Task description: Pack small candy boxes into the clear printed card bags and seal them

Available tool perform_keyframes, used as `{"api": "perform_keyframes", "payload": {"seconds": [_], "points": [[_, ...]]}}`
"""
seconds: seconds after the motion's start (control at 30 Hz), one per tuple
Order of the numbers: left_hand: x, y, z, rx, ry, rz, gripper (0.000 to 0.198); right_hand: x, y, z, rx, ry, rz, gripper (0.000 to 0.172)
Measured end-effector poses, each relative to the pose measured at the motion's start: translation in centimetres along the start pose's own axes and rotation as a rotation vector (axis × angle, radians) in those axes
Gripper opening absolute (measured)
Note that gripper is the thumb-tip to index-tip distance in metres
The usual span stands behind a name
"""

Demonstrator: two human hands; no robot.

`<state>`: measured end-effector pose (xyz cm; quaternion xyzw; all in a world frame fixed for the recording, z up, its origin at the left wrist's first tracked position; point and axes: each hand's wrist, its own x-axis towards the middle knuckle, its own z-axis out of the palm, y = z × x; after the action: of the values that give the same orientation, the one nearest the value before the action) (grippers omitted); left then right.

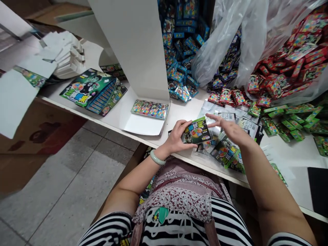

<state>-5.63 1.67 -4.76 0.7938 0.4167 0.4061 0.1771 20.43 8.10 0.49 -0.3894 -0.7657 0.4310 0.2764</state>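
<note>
My left hand (176, 138) is closed around the left end of a flat black-and-green printed packet (197, 132), thumb below and fingers above. My right hand (232, 131) is at the packet's right end with its fingers stretched out; the fingertips meet or nearly meet the edge. Beneath my hands lie more black-and-green packets (225, 153) and clear plastic sleeves (205, 108), some partly covered by my right hand and forearm.
Blue small boxes (183, 65) are heaped at the back, beside plastic bags (220, 44) of purple and red boxes (282, 75). Green small boxes (292, 119) lie right. At left stand an open white carton (138, 125), a green display box (87, 89) and stacked white card (65, 51).
</note>
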Motion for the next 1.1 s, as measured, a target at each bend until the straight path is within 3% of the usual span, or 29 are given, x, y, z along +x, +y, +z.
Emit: {"api": "perform_keyframes", "payload": {"seconds": [0.1, 0.2, 0.3, 0.37, 0.47, 0.57, 0.7, 0.77, 0.9, 1.0, 1.1], "points": [[-0.4, 0.1, -0.6, -0.052, 0.024, -0.007, 0.098, 5.9, 1.7, 1.1, 0.01, 0.31, 0.032, 0.044], [-0.7, 0.4, -1.1, -0.079, 0.059, 0.011, 0.099, 12.9, 2.7, 4.1, -0.224, 0.224, 0.073, 0.029], [-0.9, 0.5, -1.6, -0.067, 0.103, 0.006, 0.101, 18.6, 2.5, 6.7, -0.45, 0.207, 0.123, 0.042], [-1.1, 0.4, -1.9, -0.055, 0.127, -0.009, 0.101, 20.8, 2.3, 7.5, -0.529, 0.215, 0.205, 0.047], [-1.3, 0.1, -2.2, -0.052, 0.14, -0.032, 0.101, 21.8, 2.4, 7.5, -0.476, 0.207, 0.295, 0.032], [-1.5, 0.0, -2.4, -0.053, 0.127, -0.053, 0.101, 20.2, 2.9, 6.4, -0.182, 0.169, 0.269, 0.026], [-1.5, -0.1, -2.5, -0.06, 0.126, -0.056, 0.1, 13.9, 3.2, 3.7, 0.176, 0.174, 0.113, 0.024], [-1.5, -0.3, -2.5, -0.043, 0.122, -0.052, 0.101, 9.4, 3.3, 2.0, 0.106, 0.245, -0.008, 0.022], [-1.2, -0.5, -2.0, 0.017, 0.092, -0.04, 0.1, 0.7, 4.2, -1.2, -0.351, 0.318, -0.129, 0.023], [-0.8, -0.3, -1.4, 0.059, 0.016, -0.02, 0.097, -3.8, 5.4, -2.7, -0.497, 0.171, -0.094, 0.032], [-0.4, -0.3, -0.7, 0.087, -0.057, -0.008, 0.095, -6.1, 5.8, -3.3, -0.536, 0.02, -0.076, 0.039]]}}
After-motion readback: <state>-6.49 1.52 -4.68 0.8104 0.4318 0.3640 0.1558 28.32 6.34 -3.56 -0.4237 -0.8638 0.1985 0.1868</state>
